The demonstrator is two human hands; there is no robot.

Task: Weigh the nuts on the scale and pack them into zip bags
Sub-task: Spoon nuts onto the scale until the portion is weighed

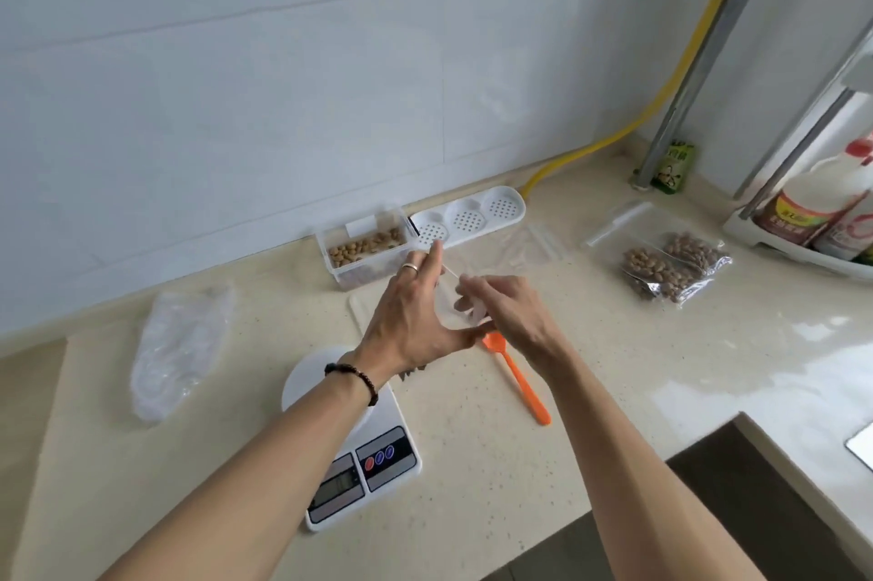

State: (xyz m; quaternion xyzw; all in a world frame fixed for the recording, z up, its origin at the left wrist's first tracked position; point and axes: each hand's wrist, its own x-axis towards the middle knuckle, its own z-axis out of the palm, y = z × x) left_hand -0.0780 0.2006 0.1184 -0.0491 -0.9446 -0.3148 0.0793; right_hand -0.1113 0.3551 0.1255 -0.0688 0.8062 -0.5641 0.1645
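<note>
My left hand (415, 311) and my right hand (508, 311) meet above the counter and hold a clear empty zip bag (449, 304) between them. The left thumb pinches its lower edge, and the right fingers curl on its top edge. Behind the hands stands a clear box of nuts (363, 250), open at the top. The white kitchen scale (359, 457) lies under my left forearm with nothing on its platform. An orange spoon (519, 384) lies on the counter beside my right wrist. Two filled nut bags (671, 271) lie at the right.
A white perforated lid (467, 216) rests against the wall. Loose empty zip bags (534, 245) lie beside it. A bundle of clear bags (179, 344) lies at the left. Bottles in a white rack (812, 207) stand far right. The counter edge (708, 439) drops off at the lower right.
</note>
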